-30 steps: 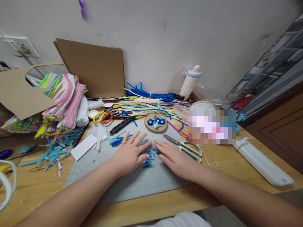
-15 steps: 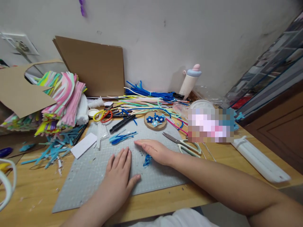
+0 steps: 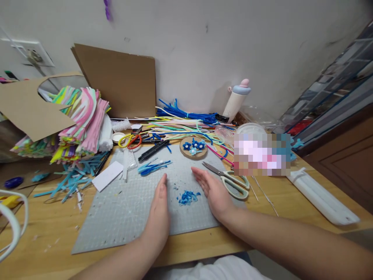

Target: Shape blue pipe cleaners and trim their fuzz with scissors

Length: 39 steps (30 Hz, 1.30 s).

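Note:
A small heap of blue fuzzy scraps (image 3: 188, 196) lies on the grey cutting mat (image 3: 122, 210). My left hand (image 3: 159, 210) stands on its edge just left of the heap, fingers straight and together. My right hand (image 3: 211, 192) stands on its edge just right of it, palm facing the heap. Neither hand holds anything. Scissors (image 3: 230, 179) lie right behind my right hand. A round cork disc with blue flowers (image 3: 193, 147) sits at the far edge of the mat.
Stacks of coloured pipe cleaners (image 3: 81, 124) and cardboard (image 3: 119, 79) fill the left and back. Loose pipe cleaners (image 3: 180, 126), black pens (image 3: 153, 150), a white card (image 3: 108, 175), a bottle (image 3: 237, 99) and a long white case (image 3: 322, 198) lie about the wooden table (image 3: 291, 202).
Both hands swept over the mat and turned from flat to standing on edge. The blue scraps are now gathered in a small heap between them.

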Each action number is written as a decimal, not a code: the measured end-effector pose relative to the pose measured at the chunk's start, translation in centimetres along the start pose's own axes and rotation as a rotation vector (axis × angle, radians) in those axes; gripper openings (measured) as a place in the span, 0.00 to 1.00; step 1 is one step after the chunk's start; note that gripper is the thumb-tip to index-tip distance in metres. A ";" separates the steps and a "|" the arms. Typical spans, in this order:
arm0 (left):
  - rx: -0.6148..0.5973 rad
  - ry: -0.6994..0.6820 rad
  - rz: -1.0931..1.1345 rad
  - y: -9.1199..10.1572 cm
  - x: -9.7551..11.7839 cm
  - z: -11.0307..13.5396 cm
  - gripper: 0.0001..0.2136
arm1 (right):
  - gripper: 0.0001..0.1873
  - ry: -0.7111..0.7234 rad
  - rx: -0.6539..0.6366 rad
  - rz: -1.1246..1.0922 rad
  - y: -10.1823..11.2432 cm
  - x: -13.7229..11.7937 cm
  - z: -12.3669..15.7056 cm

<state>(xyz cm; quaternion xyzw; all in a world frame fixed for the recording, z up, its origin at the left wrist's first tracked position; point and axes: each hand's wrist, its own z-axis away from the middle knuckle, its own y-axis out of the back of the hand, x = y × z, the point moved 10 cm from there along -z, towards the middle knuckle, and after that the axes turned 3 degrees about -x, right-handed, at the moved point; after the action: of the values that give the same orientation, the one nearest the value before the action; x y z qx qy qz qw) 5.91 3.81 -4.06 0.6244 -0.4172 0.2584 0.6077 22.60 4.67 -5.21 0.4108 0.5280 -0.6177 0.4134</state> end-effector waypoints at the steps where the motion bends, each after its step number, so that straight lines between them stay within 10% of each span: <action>1: 0.011 0.015 0.040 -0.8 0.0 -0.5 0.25 | 0.20 -0.011 0.021 -0.020 -0.1 0.7 0.2; 9: 0.072 0.288 0.733 -5.6 0.9 -2.8 0.27 | 0.25 0.041 0.008 0.015 -4.4 1.9 0.6; 14: 0.033 0.311 0.812 -3.6 1.2 -2.5 0.28 | 0.22 -0.007 -0.033 -0.128 -3.6 1.3 -0.8; 19: 0.015 0.043 0.233 1.4 2.4 -1.1 0.32 | 0.32 -0.103 -0.385 0.003 -4.8 -0.2 -3.2; 25: -0.052 -0.249 -0.542 0.7 4.5 0.0 0.59 | 0.34 -0.065 -0.620 0.135 -8.0 -0.2 -2.8; 39: 0.107 -0.216 -0.632 1.1 4.8 -1.8 0.58 | 0.33 0.054 -0.736 0.304 -8.6 -1.2 1.7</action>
<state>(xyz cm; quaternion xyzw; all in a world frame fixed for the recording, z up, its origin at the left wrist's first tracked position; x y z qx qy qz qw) 7.84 4.61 0.73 0.7777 -0.2507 0.0114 0.5764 14.72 3.97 -1.18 0.3251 0.6578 -0.3079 0.6056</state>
